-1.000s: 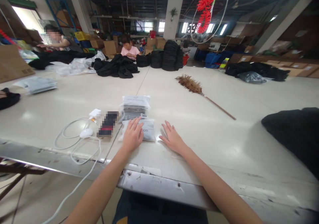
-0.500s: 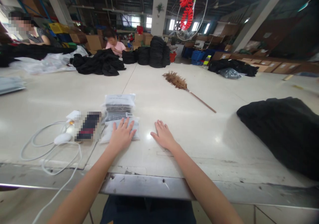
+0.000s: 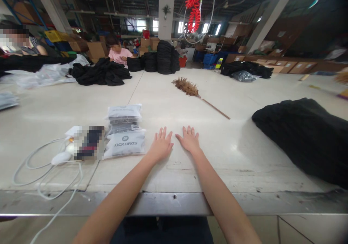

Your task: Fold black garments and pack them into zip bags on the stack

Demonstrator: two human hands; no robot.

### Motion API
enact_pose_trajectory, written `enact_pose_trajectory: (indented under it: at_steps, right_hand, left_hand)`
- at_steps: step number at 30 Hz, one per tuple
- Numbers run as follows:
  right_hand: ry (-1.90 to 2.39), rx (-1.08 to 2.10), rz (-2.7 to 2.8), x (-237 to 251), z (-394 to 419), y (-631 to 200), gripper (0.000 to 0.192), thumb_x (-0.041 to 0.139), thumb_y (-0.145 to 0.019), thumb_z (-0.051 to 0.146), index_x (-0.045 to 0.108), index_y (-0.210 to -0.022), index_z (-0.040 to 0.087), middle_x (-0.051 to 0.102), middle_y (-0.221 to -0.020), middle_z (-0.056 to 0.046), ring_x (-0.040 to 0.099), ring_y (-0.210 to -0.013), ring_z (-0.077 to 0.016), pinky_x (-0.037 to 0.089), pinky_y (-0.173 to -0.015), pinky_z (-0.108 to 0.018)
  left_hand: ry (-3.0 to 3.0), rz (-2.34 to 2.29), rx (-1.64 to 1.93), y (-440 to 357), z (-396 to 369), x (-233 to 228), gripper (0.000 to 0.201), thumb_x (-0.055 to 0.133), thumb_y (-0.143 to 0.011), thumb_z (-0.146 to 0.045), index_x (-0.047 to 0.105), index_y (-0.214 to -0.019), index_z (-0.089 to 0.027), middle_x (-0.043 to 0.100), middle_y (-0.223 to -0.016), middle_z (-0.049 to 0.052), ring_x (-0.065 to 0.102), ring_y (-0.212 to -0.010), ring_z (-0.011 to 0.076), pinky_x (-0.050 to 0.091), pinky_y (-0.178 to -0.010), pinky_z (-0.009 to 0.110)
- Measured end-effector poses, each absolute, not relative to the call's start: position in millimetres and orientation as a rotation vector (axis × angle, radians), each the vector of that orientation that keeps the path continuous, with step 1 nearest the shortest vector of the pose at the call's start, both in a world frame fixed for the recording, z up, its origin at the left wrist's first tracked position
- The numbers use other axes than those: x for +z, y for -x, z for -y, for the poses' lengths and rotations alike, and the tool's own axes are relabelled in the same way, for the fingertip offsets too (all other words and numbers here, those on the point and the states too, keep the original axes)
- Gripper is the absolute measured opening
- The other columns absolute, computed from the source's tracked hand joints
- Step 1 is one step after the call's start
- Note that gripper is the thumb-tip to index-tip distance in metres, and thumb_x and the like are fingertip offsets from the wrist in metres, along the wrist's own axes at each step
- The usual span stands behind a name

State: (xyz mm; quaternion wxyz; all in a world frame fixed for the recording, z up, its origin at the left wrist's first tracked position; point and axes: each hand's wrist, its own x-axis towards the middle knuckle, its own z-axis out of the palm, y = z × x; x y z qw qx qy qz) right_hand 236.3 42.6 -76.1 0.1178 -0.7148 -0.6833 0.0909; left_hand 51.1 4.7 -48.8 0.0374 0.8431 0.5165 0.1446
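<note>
My left hand (image 3: 161, 144) lies palm down on the white tabletop (image 3: 217, 157), fingers spread, with nothing in it. Just left of it is a row of flat plastic packages; the front package (image 3: 125, 143) bears a round logo and dark lettering, and the others (image 3: 124, 112) overlap behind it. My right hand (image 3: 189, 139) rests flat on the table beside the left one, fingers apart and holding nothing. A small gap separates the two hands.
A phone (image 3: 90, 142) and a white cable (image 3: 61, 159) lie at the left. Beyond my hands is a feather duster (image 3: 187, 87). Black fabric is heaped at the right (image 3: 301, 135) and far left (image 3: 100, 72). Stacked black rolls (image 3: 164, 57) stand at the back. Two people sit across the table.
My left hand has left the front package and moved right onto the bare table, uncovering the lettering. My right hand stays flat on the table. The view has shifted slightly.
</note>
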Motion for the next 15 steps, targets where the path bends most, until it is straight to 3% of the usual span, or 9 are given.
enact_pose_trajectory:
  at_steps: [3,11,15]
  right_hand:
    - [2.098,0.267,1.963,-79,-48,-244,0.082,0.036,-0.093,0.066,0.028,-0.154,0.011,0.017,-0.161,-0.023,0.01,-0.15,-0.0396,0.008,-0.115,-0.064]
    - [2.052,0.242,1.912,-86,-49,-238,0.072,0.047,-0.093,0.057,0.039,-0.148,0.011,0.023,-0.159,-0.025,0.013,-0.148,-0.0425,0.008,-0.112,-0.069]
    - [1.755,0.327,1.842,-77,-55,-228,0.05,0.043,-0.095,0.046,0.057,-0.131,0.014,0.049,-0.145,-0.019,0.04,-0.137,-0.0327,0.024,-0.113,-0.059]
  left_hand:
    - [-2.499,-1.715,0.369,-66,-16,-66,0.059,0.042,-0.097,-0.044,0.038,-0.15,-0.018,0.025,-0.16,0.02,0.02,-0.149,0.0383,0.02,-0.115,0.064]
    - [-2.529,-1.667,0.366,-54,-17,-74,0.058,0.038,-0.098,-0.047,0.041,-0.148,-0.018,0.032,-0.158,0.018,0.025,-0.147,0.0366,0.021,-0.116,0.06]
    - [-2.512,-1.595,0.479,-53,-17,-67,0.045,0.045,-0.096,-0.04,0.054,-0.135,-0.018,0.044,-0.152,0.017,0.036,-0.142,0.036,0.028,-0.113,0.06]
